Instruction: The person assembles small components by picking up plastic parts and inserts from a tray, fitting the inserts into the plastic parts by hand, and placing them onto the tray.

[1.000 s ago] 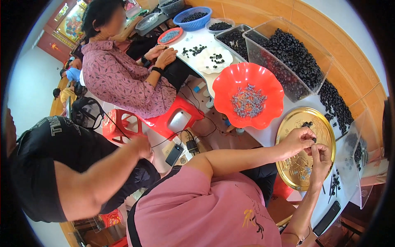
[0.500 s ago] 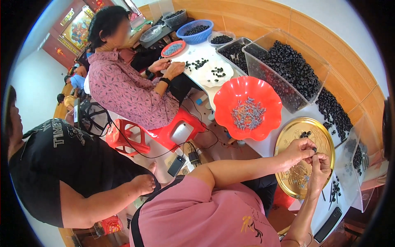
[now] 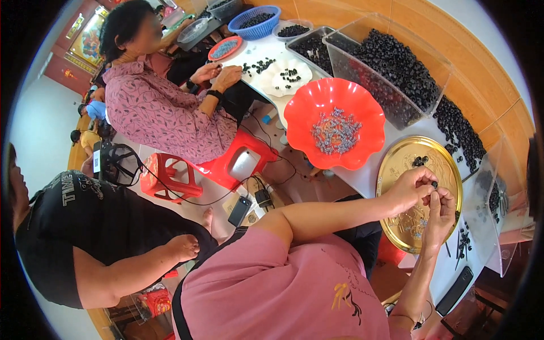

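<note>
My left hand [image 3: 412,188] and my right hand [image 3: 440,211] meet fingertip to fingertip over the round gold tray [image 3: 396,170]. Between the fingertips they pinch a small black bead [image 3: 434,184]. What else the right fingers hold is too small to tell. A few more black beads [image 3: 420,161] lie on the far part of the tray, and small grey pieces lie near its front. Beside the tray to the left stands a red scalloped bowl [image 3: 300,116] with a heap of small grey metal pieces [image 3: 335,131].
Clear bins of black beads [image 3: 396,62] line the table's far side. A person in a patterned purple shirt [image 3: 164,116] works at the table's left end near a white dish [image 3: 286,76]. Another person in black [image 3: 85,226] sits at left. Red stools [image 3: 167,175] stand between them.
My hands stay together over the gold tray, fingers shifting slightly. The arm of the person in black has dropped lower. The view has tilted a little.
</note>
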`<state>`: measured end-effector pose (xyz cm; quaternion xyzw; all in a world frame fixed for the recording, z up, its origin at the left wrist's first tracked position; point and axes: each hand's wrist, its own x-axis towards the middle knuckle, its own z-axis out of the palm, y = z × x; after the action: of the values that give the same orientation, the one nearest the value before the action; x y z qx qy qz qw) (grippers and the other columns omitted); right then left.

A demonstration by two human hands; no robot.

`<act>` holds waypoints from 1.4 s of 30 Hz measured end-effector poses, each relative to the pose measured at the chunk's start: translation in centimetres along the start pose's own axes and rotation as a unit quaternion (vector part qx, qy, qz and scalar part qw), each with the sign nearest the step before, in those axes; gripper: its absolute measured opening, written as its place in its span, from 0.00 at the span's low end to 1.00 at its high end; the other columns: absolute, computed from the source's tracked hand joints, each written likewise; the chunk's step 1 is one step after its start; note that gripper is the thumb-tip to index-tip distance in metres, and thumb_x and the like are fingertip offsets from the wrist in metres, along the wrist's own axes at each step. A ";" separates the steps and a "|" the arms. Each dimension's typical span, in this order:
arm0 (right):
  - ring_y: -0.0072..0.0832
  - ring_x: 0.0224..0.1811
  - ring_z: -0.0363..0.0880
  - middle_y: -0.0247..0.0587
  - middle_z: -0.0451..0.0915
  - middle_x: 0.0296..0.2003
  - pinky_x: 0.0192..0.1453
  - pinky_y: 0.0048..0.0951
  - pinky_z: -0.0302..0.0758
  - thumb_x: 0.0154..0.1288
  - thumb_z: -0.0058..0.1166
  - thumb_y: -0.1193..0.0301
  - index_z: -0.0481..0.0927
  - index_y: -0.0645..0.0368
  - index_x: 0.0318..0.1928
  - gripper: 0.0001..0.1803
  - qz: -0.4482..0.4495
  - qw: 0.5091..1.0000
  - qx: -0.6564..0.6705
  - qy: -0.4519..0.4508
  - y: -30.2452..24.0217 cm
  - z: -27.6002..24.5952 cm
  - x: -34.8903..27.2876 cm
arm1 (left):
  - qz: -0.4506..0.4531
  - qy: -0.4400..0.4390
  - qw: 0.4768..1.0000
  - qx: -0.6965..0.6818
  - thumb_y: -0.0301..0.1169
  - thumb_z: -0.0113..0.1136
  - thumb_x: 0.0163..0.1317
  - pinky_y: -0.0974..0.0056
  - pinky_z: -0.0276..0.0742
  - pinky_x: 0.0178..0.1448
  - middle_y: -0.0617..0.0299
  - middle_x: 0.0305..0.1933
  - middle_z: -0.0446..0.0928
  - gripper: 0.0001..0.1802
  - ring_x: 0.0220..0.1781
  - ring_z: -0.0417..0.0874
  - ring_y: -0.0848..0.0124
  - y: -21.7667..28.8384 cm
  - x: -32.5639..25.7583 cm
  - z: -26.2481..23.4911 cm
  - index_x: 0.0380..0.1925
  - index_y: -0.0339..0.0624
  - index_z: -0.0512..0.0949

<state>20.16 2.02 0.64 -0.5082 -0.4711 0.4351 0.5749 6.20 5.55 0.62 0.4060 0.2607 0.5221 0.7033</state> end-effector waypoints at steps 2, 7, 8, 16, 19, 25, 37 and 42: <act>0.20 0.37 0.76 0.34 0.78 0.38 0.45 0.22 0.74 0.69 0.54 0.80 0.75 0.63 0.49 0.09 -0.042 0.999 -0.011 0.015 0.3 -0.4 0.0 | -0.088 -0.006 0.994 -0.063 0.20 0.57 0.66 0.68 0.81 0.40 0.62 0.36 0.75 0.11 0.36 0.78 0.75 0.0 0.3 0.0 0.48 0.34 0.74; 0.20 0.36 0.76 0.34 0.78 0.36 0.43 0.22 0.74 0.69 0.54 0.80 0.76 0.63 0.47 0.08 -0.075 0.995 -0.048 0.042 0.1 -2.7 -0.6 | -0.171 0.001 0.976 -0.133 0.23 0.59 0.66 0.65 0.83 0.43 0.58 0.41 0.78 0.11 0.38 0.83 0.69 -0.4 0.4 -0.9 0.48 0.37 0.75; 0.20 0.36 0.76 0.34 0.78 0.35 0.43 0.22 0.74 0.69 0.54 0.80 0.76 0.64 0.48 0.08 -0.086 0.993 -0.054 0.063 -0.2 -3.1 -0.7 | -0.181 -0.004 0.974 -0.139 0.23 0.59 0.66 0.65 0.83 0.43 0.58 0.41 0.78 0.11 0.38 0.83 0.69 -0.7 0.5 -0.8 0.48 0.37 0.75; 0.19 0.40 0.76 0.34 0.79 0.43 0.47 0.22 0.76 0.67 0.59 0.74 0.81 0.61 0.48 0.10 -0.074 0.995 -0.044 0.040 -2.9 -0.1 -1.2 | -0.042 0.032 0.988 -0.144 0.24 0.60 0.66 0.61 0.85 0.51 0.59 0.43 0.78 0.13 0.41 0.83 0.70 2.2 -0.2 0.6 0.50 0.35 0.73; 0.18 0.41 0.76 0.36 0.77 0.49 0.47 0.21 0.77 0.64 0.63 0.75 0.81 0.60 0.49 0.13 -0.123 0.990 -0.053 0.047 -2.4 1.0 -1.3 | -0.040 0.007 0.985 -0.166 0.24 0.59 0.68 0.61 0.84 0.54 0.58 0.45 0.77 0.12 0.45 0.83 0.70 2.1 -0.5 0.9 0.49 0.35 0.73; 0.18 0.42 0.77 0.35 0.77 0.50 0.43 0.20 0.78 0.65 0.63 0.72 0.82 0.62 0.49 0.13 -0.071 0.995 0.001 0.072 -2.4 1.7 -1.5 | -0.031 0.010 0.985 -0.169 0.24 0.60 0.67 0.59 0.82 0.59 0.58 0.46 0.78 0.11 0.49 0.82 0.69 1.7 -1.2 1.5 0.48 0.36 0.74; 0.19 0.45 0.80 0.36 0.85 0.41 0.50 0.22 0.76 0.68 0.59 0.70 0.81 0.65 0.47 0.12 0.013 0.997 -0.038 0.069 -3.5 -1.0 -1.2 | -0.052 -0.031 0.988 -0.139 0.26 0.57 0.69 0.58 0.80 0.59 0.53 0.48 0.80 0.11 0.50 0.83 0.63 2.1 -1.7 -1.0 0.50 0.36 0.76; 0.27 0.33 0.83 0.42 0.85 0.36 0.41 0.29 0.79 0.63 0.61 0.68 0.84 0.61 0.44 0.12 -0.039 0.946 -0.315 0.058 -1.5 -3.4 0.1 | -0.053 -0.060 0.987 -0.138 0.26 0.57 0.69 0.61 0.80 0.55 0.53 0.46 0.81 0.11 0.46 0.84 0.64 2.3 -2.8 -2.4 0.50 0.36 0.77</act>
<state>23.55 1.36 1.99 -0.6692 -0.5694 0.2113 0.4281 2.22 3.89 1.16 0.3213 0.1639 0.4900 0.7936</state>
